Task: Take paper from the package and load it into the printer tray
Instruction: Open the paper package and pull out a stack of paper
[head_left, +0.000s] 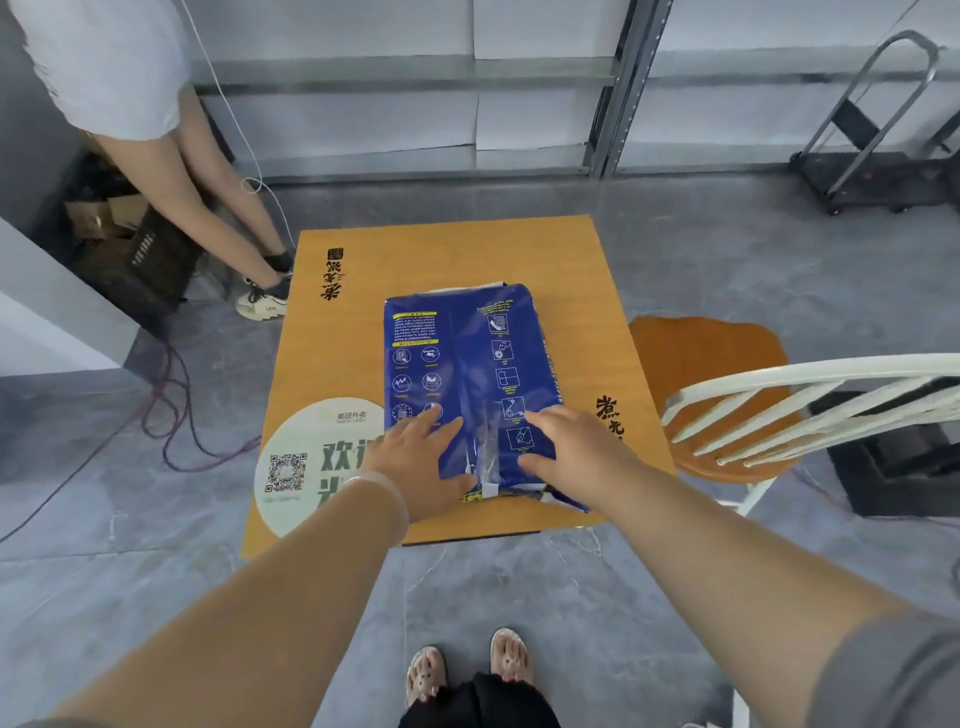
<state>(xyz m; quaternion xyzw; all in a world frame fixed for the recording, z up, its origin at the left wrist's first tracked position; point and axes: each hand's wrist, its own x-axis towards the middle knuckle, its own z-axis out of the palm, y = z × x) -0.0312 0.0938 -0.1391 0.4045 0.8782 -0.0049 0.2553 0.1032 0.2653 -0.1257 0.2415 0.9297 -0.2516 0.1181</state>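
Observation:
A blue paper package (470, 364) lies flat on the wooden table (571, 270), its long side running away from me, with white icons and yellow print on the wrapper. The wrapper looks torn at its near end. My left hand (415, 457) rests on the package's near left part, fingers spread. Resting on the near right part is my right hand (566, 447), fingers also apart. Neither hand grips anything. No printer shows in this view.
A round white sticker (306, 462) with a QR code is on the table's near left. A chair (727, 395) stands at the right. Another person (171, 156) stands at the far left by a black crate (140, 254). Cables (171, 415) lie on the floor.

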